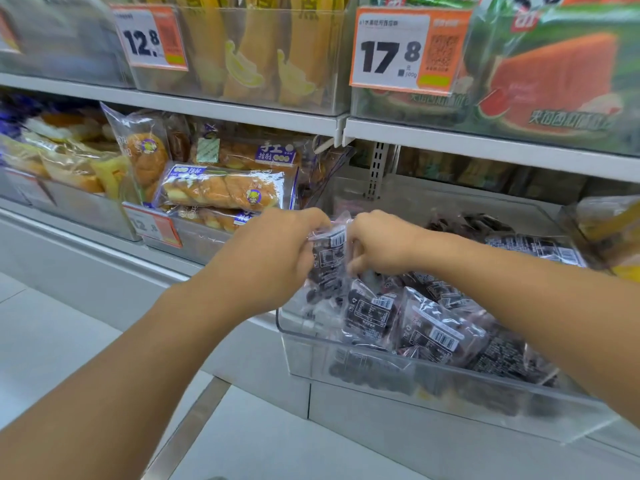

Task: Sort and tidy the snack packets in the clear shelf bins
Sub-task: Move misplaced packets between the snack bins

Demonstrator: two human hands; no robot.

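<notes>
Seen from the head camera, a person's two bare arms reach forward over a clear bin that juts out from the lower shelf of a shop display. The left hand and the right hand are close together, both pinching one dark snack packet that stands upright between them, its top edge gripped by curled fingers on either side, a barcode label showing near the top. The packet is held just above the bin's near left corner. Below and to the right of the hands, more dark packets of the same kind lie jumbled in the bin, several with white barcode labels facing up. To the left, a neighbouring bin holds braided bread packs in blue-edged wrappers. On the shelf above, an orange price tag reading 17.8 hangs in front of watermelon-printed packets, blurred at the frame's edge
</notes>
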